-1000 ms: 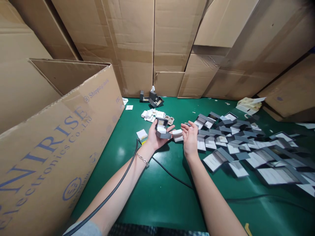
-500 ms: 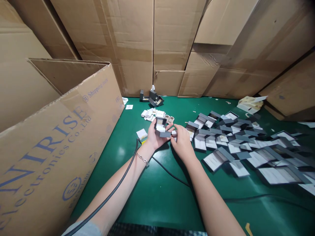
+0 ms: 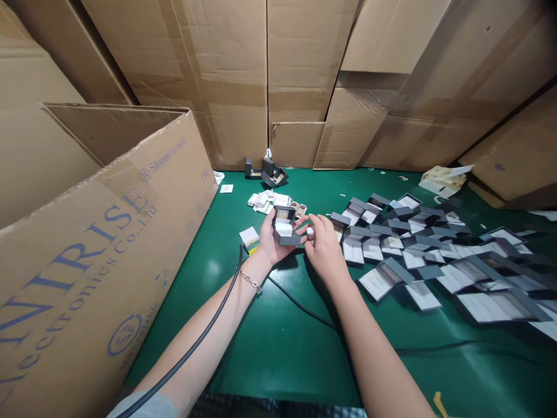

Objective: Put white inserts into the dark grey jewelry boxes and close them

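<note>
Cradling a small open dark box (image 3: 286, 238) over the green surface (image 3: 282, 348), left hand (image 3: 274, 248) partly hidden behind it; right hand (image 3: 324, 248) just beside, masking most of a white piece (image 3: 310, 231), pinched or touched, cannot tell; rightmost boxes (image 3: 543, 331) blurred, cut off.

- Green tabletop (image 3: 282, 360), glossy, pale glare (image 3: 212, 267) on it.
- Brown cardboard panels (image 3: 235, 87) upright along far edge, tape strips visible.
- Blue-lettered carton (image 3: 174, 180) standing at left.

Packing workshop around me, it seems, glossy green worktop (image 3: 287, 360), brown cardboard carton (image 3: 176, 188) lettered "Electronics Co.,Ltd", many small open grey-and-white boxes (image 3: 412, 258)
</note>
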A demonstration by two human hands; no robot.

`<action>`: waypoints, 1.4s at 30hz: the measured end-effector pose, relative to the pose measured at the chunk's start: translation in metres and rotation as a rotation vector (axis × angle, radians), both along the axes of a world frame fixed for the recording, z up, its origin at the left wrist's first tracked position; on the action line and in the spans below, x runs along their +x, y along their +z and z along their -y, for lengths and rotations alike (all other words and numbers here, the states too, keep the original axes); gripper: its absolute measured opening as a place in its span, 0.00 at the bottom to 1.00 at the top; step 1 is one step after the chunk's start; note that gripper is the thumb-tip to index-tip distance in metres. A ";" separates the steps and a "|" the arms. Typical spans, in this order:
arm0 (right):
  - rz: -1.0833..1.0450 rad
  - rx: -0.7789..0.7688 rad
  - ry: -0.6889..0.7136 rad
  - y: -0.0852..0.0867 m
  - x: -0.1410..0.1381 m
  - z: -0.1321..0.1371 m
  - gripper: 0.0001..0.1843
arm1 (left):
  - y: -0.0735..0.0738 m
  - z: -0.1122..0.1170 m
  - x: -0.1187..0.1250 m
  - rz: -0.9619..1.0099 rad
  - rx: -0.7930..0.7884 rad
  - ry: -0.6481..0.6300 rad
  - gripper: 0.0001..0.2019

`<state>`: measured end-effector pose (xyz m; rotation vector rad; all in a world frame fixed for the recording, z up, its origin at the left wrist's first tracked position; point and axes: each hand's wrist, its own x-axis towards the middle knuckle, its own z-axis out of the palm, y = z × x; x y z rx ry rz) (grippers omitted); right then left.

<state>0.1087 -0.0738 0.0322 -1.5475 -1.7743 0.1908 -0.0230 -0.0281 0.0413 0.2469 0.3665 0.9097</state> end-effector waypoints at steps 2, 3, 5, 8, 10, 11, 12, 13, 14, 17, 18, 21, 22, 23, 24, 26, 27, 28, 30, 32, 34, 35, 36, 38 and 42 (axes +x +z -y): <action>-0.110 0.054 -0.040 0.003 0.000 -0.001 0.28 | -0.001 -0.001 0.000 -0.013 0.006 0.010 0.25; -0.170 0.074 -0.071 0.005 0.000 -0.001 0.27 | -0.002 -0.002 0.000 -0.031 0.007 0.021 0.25; -0.283 0.088 -0.145 0.009 0.001 -0.002 0.25 | -0.005 -0.003 0.001 -0.087 -0.001 0.053 0.23; -0.408 0.082 -0.205 0.013 0.001 -0.001 0.22 | -0.010 -0.005 0.004 -0.188 -0.024 0.070 0.20; -0.457 0.076 -0.194 0.013 0.000 0.000 0.23 | -0.012 -0.005 0.006 -0.218 -0.027 0.068 0.19; -0.471 0.071 -0.173 0.013 -0.001 0.001 0.23 | -0.013 -0.005 0.007 -0.219 -0.021 0.071 0.19; -0.475 0.072 -0.146 0.012 -0.002 0.002 0.24 | -0.014 -0.004 0.007 -0.213 -0.010 0.076 0.18; -0.469 0.080 -0.117 0.012 -0.004 0.002 0.24 | -0.014 -0.004 0.008 -0.203 0.001 0.080 0.17; -0.450 0.094 -0.087 0.011 -0.006 0.003 0.24 | -0.013 -0.003 0.009 -0.196 0.014 0.081 0.16; -0.348 0.138 -0.022 0.010 -0.013 0.005 0.24 | -0.011 0.000 0.010 -0.181 0.049 0.079 0.15; -0.317 0.142 -0.005 0.010 -0.016 0.005 0.24 | -0.010 0.000 0.011 -0.179 0.056 0.080 0.15; -0.286 0.125 0.035 0.009 -0.021 0.006 0.23 | -0.007 0.001 0.013 -0.182 0.047 0.084 0.16; -0.290 0.120 0.041 0.009 -0.022 0.006 0.23 | -0.007 0.001 0.014 -0.185 0.045 0.084 0.16; -0.296 0.119 0.041 0.008 -0.022 0.006 0.22 | -0.006 0.001 0.014 -0.187 0.046 0.084 0.15; -0.303 0.122 0.035 0.008 -0.022 0.006 0.22 | -0.006 0.002 0.015 -0.189 0.052 0.082 0.15; -0.312 0.131 0.023 0.008 -0.022 0.005 0.21 | -0.007 0.002 0.015 -0.197 0.067 0.077 0.15; -0.314 0.135 0.017 0.009 -0.021 0.005 0.21 | -0.007 0.002 0.014 -0.203 0.072 0.076 0.14; -0.313 0.139 0.014 0.009 -0.021 0.005 0.20 | -0.007 0.003 0.014 -0.209 0.077 0.081 0.14; -0.306 0.144 0.020 0.010 -0.021 0.006 0.20 | -0.007 0.003 0.013 -0.215 0.092 0.097 0.13; -0.297 0.145 0.027 0.010 -0.021 0.006 0.20 | -0.008 0.004 0.013 -0.211 0.114 0.118 0.13; -0.288 0.141 0.032 0.010 -0.021 0.006 0.20 | -0.009 0.004 0.013 -0.216 0.128 0.134 0.13; -0.285 0.138 0.032 0.010 -0.021 0.006 0.20 | -0.010 0.003 0.013 -0.226 0.133 0.140 0.12; -0.284 0.136 0.031 0.010 -0.021 0.006 0.20 | -0.010 0.003 0.013 -0.238 0.139 0.149 0.12; -0.284 0.134 0.030 0.009 -0.020 0.006 0.20 | -0.012 0.003 0.014 -0.256 0.164 0.153 0.12; -0.282 0.138 0.034 0.009 -0.020 0.005 0.20 | -0.014 0.003 0.015 -0.269 0.226 0.145 0.13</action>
